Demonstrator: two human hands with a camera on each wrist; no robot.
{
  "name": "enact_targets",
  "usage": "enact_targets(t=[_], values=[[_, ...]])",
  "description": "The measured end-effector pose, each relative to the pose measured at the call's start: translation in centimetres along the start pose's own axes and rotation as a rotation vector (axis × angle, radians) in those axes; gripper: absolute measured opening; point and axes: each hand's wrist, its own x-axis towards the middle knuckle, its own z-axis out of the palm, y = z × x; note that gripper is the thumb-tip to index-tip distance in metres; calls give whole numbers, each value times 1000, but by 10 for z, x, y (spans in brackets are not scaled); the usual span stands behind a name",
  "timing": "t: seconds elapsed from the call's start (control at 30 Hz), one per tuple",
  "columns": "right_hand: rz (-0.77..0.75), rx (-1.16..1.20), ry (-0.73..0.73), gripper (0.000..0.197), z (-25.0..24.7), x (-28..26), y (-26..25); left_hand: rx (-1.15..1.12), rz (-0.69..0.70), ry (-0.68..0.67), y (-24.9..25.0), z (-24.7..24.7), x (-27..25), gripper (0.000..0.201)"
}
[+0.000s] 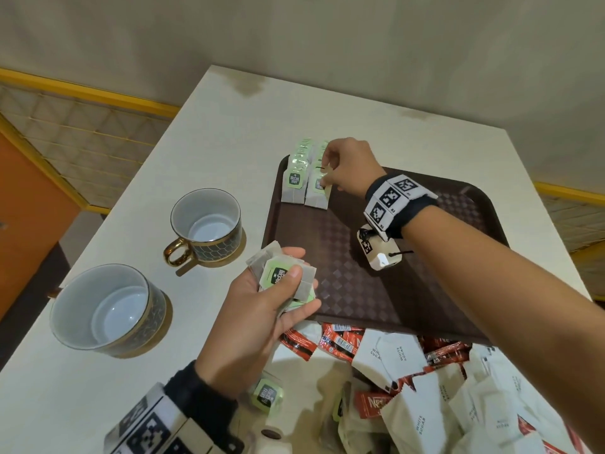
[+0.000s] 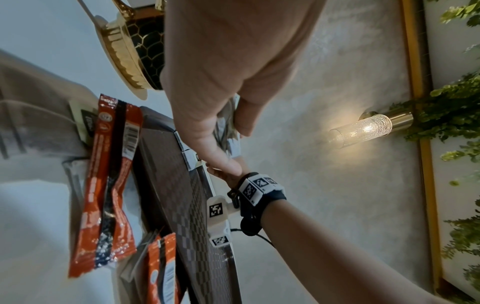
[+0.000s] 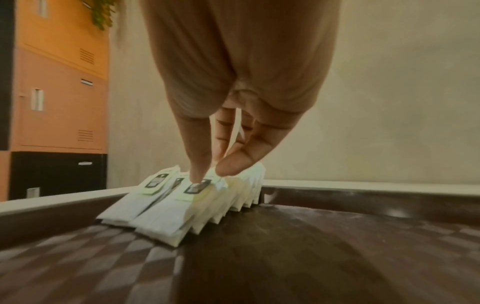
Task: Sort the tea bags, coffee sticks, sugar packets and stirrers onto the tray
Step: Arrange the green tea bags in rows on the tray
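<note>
A brown checkered tray [image 1: 360,290] lies on the white table. Two slanted rows of green-tagged tea bags [image 1: 294,188] stand in its far left corner. My right hand [image 1: 327,181] is over the right row; in the right wrist view the right hand [image 3: 213,172] pinches the tag of the front tea bag [image 3: 182,205] between thumb and forefinger. My left hand [image 1: 288,290] hovers at the tray's near left edge and grips a bunch of tea bags [image 1: 278,273]. In the left wrist view only the edges of the held tea bags [image 2: 226,123] show between the fingers.
White sugar packets [image 1: 402,355] and red coffee sticks [image 1: 337,342] lie heaped at the table's front, touching the tray's near edge. One loose tea bag [image 1: 266,394] lies by my left wrist. Two empty cups [image 1: 206,221] [image 1: 108,306] stand on saucers left of the tray.
</note>
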Motion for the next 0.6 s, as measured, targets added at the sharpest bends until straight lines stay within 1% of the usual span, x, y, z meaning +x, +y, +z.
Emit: enact_targets(t=[0.07, 0.17, 0.33, 0.6], values=[[-81, -101, 8, 33, 4, -5, 0, 11, -2, 4, 0, 0, 1, 19], [-159, -216, -77, 33, 12, -14, -3, 18, -7, 7, -1, -1, 2, 20], [-118, -233, -122, 31, 18, -11, -4, 13, -11, 1, -1, 0, 4, 20], [-132, -232, -117, 30, 19, -5, -4, 15, -10, 7, -2, -3, 4, 21]])
